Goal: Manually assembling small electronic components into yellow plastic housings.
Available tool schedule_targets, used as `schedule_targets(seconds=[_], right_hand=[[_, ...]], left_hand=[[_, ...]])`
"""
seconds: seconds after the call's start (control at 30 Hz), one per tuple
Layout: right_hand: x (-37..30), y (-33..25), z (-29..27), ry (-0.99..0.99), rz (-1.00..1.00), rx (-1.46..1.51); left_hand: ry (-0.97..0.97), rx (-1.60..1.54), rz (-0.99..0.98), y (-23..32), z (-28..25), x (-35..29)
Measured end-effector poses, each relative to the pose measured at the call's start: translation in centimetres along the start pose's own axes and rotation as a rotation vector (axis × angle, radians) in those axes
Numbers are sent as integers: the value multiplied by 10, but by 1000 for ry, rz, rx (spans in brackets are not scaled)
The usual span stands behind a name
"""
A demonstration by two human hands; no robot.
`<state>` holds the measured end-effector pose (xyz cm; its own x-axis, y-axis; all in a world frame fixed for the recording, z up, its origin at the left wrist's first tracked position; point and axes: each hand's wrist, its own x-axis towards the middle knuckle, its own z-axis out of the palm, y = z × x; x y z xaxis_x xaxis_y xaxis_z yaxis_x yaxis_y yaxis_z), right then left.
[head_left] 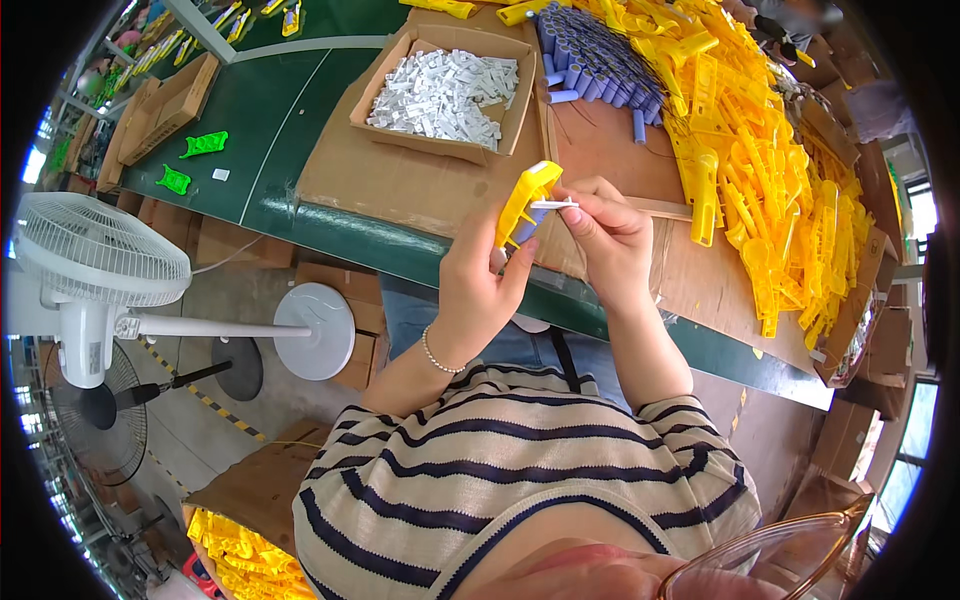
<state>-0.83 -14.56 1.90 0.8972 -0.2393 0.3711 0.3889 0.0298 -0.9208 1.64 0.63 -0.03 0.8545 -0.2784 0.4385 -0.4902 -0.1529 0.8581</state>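
Note:
My left hand (474, 278) is closed around a yellow plastic shell (513, 212), held tilted above the near edge of the table. Inside the shell shows part of a purple cylinder (528, 226). Between the thumb and fingers of my right hand (612, 238) is a small white plastic piece (552, 204), set against the open side of the shell. Whether the piece is seated in the shell I cannot tell. Beyond my hands stands a shallow cardboard box (425, 143) with many small white plastic pieces (440, 95) in it.
Purple cylinders (585, 75) with thin wires lie behind a cardboard strip. A large heap of yellow plastic shells (770, 200) covers the right side. Two green plastic parts (205, 144) lie left on the green table (270, 160). A white fan (100, 250) stands at my left.

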Motion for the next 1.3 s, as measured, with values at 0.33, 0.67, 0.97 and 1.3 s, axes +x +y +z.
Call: schedule_targets(seconds=[0.33,0.67,0.97,1.3], right_hand=[[-8,-4,-8,124,397,510],[-13,4,6,343,351,370],[-10,13,11,400,292,78],[28,-11,-29,-33,453,-713]], left_hand=[[-94,24,-28,3,9,-9],[-118,-126,-145,-15,24,-15],[-115,-83,-135,-12,27,-13],[-250,-208,-188,-28,21,-24]])
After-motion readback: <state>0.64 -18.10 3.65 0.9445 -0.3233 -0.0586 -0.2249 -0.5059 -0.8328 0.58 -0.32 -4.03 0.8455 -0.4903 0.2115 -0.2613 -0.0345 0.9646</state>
